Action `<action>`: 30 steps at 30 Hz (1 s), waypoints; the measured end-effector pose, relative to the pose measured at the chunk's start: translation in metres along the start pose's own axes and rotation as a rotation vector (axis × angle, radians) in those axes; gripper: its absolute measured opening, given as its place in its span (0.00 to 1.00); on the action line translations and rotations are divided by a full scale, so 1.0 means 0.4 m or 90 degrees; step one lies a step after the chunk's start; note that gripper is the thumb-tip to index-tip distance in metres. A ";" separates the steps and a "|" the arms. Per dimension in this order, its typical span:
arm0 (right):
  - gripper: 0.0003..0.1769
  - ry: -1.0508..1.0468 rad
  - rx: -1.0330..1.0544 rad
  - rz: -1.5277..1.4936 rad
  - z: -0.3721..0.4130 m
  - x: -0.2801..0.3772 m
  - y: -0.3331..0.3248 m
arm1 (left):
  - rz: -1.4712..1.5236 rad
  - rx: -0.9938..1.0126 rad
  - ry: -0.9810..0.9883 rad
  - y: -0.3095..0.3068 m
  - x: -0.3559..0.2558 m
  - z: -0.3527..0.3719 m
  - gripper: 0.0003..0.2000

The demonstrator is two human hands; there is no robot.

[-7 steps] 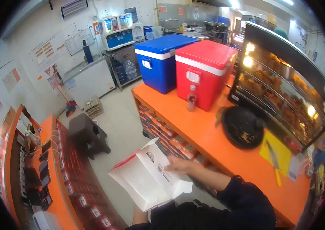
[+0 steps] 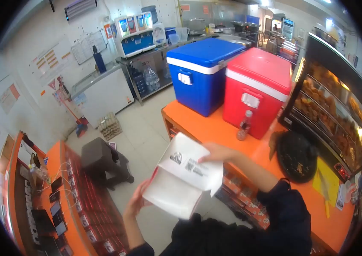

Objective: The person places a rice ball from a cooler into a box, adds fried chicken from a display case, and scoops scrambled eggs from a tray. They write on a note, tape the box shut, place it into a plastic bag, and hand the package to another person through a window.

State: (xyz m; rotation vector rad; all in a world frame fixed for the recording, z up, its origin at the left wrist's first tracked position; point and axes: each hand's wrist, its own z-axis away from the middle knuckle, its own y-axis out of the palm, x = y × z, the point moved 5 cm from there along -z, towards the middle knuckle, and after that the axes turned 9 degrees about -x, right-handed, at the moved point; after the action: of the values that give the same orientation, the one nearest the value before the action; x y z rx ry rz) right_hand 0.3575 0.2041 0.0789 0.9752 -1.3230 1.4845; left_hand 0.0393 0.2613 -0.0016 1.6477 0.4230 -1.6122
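Note:
A white cardboard box [image 2: 174,192] with dark print on its raised flap is held up in front of my body. My left hand [image 2: 137,199] grips its left side, fingers bent at the edge. At the upper right edge, my right hand [image 2: 215,152] pinches the printed flap between thumb and fingers. The box's inside faces up toward me, and a little red shows along its left edge. Parts of both hands' fingers are hidden behind the cardboard.
An orange counter [image 2: 258,150] on the right bears a blue cooler [image 2: 198,91], a red cooler [image 2: 253,91], a bottle [image 2: 244,126], a black round pan [image 2: 297,157], a yellow board [image 2: 324,184] with a knife, and a lit food display [image 2: 328,102]. A dark stool [image 2: 102,155] stands left.
The box has risen and moved right, turned so its printed flap shows more fully. My left hand has come into view on its left side. The view has shifted, moving the counter rightward.

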 end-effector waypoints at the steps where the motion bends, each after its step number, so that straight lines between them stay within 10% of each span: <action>1: 0.29 -0.002 0.003 0.038 -0.067 0.032 -0.016 | -0.149 -0.056 -0.032 -0.046 -0.029 -0.065 0.43; 7: 0.28 -0.039 0.015 -0.070 -0.415 0.155 -0.165 | -0.133 0.050 -0.082 -0.184 -0.173 -0.480 0.35; 10: 0.25 -0.055 0.014 0.126 -0.557 0.201 -0.227 | -0.180 0.198 -0.049 -0.165 -0.204 -0.623 0.34; 12: 0.22 -0.095 -0.098 0.528 -0.654 0.326 -0.297 | -0.073 0.055 -0.101 -0.222 -0.195 -0.724 0.31; 14: 0.19 -0.424 -0.290 0.706 -0.774 0.425 -0.432 | -0.003 -0.035 -0.075 -0.291 -0.179 -0.816 0.28; 21: 0.23 -0.298 -0.214 0.658 -1.207 0.283 -0.836 | 0.192 -0.377 -0.069 -0.492 -0.139 -0.962 0.26; 30: 0.25 -0.122 0.018 0.615 -1.251 0.381 -0.862 | 0.244 -0.347 -0.031 -0.649 -0.201 -1.388 0.27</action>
State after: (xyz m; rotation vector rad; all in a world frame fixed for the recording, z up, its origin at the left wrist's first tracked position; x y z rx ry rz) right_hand 0.6458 0.7286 0.2637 0.4855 -2.0772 2.1364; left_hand 0.2284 0.8469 -0.0595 1.1856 0.4419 -1.1225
